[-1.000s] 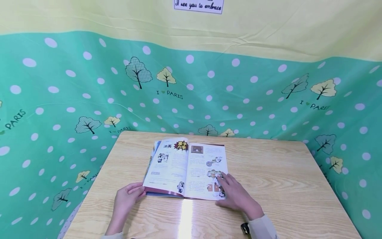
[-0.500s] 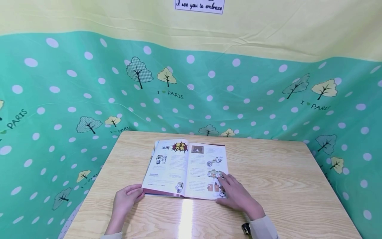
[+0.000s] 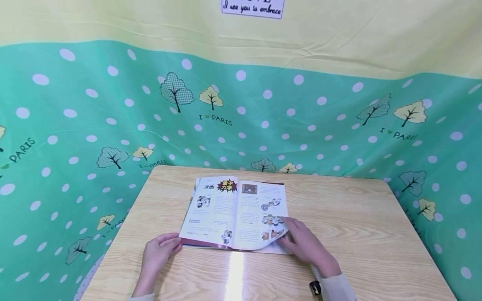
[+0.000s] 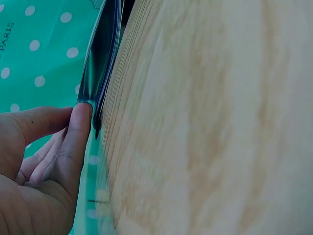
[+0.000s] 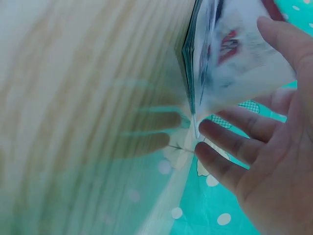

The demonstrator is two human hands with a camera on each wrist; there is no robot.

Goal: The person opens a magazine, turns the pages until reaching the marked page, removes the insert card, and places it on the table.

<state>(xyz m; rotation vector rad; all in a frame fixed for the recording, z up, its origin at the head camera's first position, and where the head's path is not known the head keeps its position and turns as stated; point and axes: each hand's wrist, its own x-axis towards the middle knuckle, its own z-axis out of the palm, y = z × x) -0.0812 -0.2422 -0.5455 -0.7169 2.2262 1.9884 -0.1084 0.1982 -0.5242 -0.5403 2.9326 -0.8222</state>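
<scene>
An open magazine [image 3: 216, 215] with printed text and cartoon drawings lies on the wooden table. At its lower left corner, my left hand [image 3: 160, 253] pinches the edge of the left-hand pages between thumb and index finger; the left wrist view shows the fingertips [image 4: 80, 110] at the edge, over a gap above the sheets below. My right hand [image 3: 306, 244] holds the lower right corner of the right-hand page [image 3: 260, 225], which curls upward and bares another page beneath. In the right wrist view the thumb lies on one side of the raised page [image 5: 244, 54], the index finger behind it, other fingers spread.
The wooden table [image 3: 350, 221] extends around the magazine, with a bright light reflection in front of it. A green dotted cloth [image 3: 226, 142] with tree prints hangs behind and at both sides. A black device [image 3: 315, 287] sits by the right sleeve.
My right hand has shifted slightly right and lifted the lower right corner of the page, which lay flat before. My left hand's pages have settled lower and a little further left.
</scene>
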